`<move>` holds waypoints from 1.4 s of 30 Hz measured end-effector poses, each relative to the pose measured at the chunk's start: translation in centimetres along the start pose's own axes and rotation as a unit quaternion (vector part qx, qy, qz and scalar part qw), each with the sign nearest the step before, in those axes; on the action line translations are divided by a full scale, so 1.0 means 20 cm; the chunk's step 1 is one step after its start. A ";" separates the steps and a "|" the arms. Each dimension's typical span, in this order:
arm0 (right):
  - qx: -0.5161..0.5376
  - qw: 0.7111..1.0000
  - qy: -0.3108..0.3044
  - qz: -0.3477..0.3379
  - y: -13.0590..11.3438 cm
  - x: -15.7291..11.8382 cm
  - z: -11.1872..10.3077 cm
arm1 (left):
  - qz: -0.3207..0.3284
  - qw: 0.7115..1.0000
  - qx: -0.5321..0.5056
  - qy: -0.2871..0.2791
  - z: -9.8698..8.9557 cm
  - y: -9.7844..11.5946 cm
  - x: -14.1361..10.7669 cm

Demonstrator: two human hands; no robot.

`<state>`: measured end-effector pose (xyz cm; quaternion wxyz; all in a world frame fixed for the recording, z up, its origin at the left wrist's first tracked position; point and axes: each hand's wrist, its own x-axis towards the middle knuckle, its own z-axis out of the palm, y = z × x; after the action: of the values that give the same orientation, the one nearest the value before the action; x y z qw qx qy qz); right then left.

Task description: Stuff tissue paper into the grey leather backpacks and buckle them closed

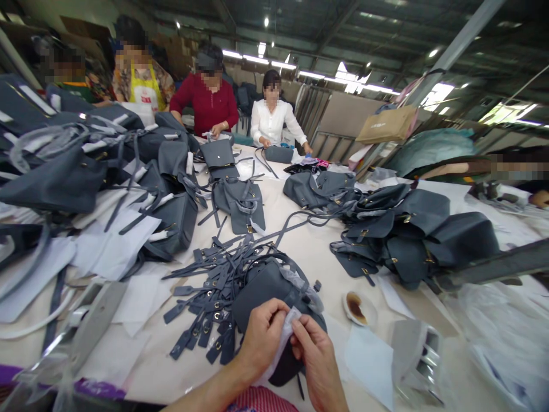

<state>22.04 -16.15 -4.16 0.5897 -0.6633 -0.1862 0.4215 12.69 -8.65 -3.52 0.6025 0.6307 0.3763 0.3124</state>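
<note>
Both hands pinch a thin, whitish strip of wrapping (279, 349) near the front edge of the table. My left hand (262, 335) has its fingers closed at the upper left of the strip, and my right hand (316, 352) grips its right side between thumb and fingers. Whether a strap lies inside the wrapping, I cannot tell. Just behind the hands rests a dark blue-grey bag (261, 292), partly covered by them, with clear film on its handle. Left of it spreads a pile of dark buckled straps (210, 309).
Bags heap up at the left (55, 177) and right (412, 229). A small dish (360, 309) of brown liquid stands right of the hands, near a grey metal device (416, 355). Another such device (81, 326) is at left. Several people work across the table (274, 194).
</note>
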 end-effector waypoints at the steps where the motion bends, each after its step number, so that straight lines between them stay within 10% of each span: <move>1: 0.004 1.000 0.002 -0.001 0.01 0.00 0.00 | -0.008 1.000 -0.004 0.001 0.00 0.00 0.00; 9: -0.069 0.986 0.114 -0.099 0.02 0.01 0.00 | 0.000 0.999 0.010 0.050 0.03 -0.03 -0.01; 20: -0.029 0.995 0.077 -0.063 0.00 -0.01 0.01 | 0.004 0.999 -0.042 -0.007 0.01 -0.03 -0.02; 31: -0.015 0.991 0.030 -0.132 -0.01 0.10 0.01 | -0.191 0.970 -0.135 -0.070 -0.02 -0.05 0.10; 34: -0.091 0.993 0.038 -0.057 -0.02 0.12 -0.22 | -0.188 0.977 -0.083 -0.053 -0.01 -0.06 0.10; 42: -0.289 0.860 0.416 0.062 0.03 0.20 -1.41 | -0.231 0.971 -0.061 -0.032 0.01 -0.06 0.11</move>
<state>46.19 -31.03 -7.50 0.3663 -0.9279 0.0045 0.0697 13.98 -6.87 -4.86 0.7074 0.4987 0.4723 0.1667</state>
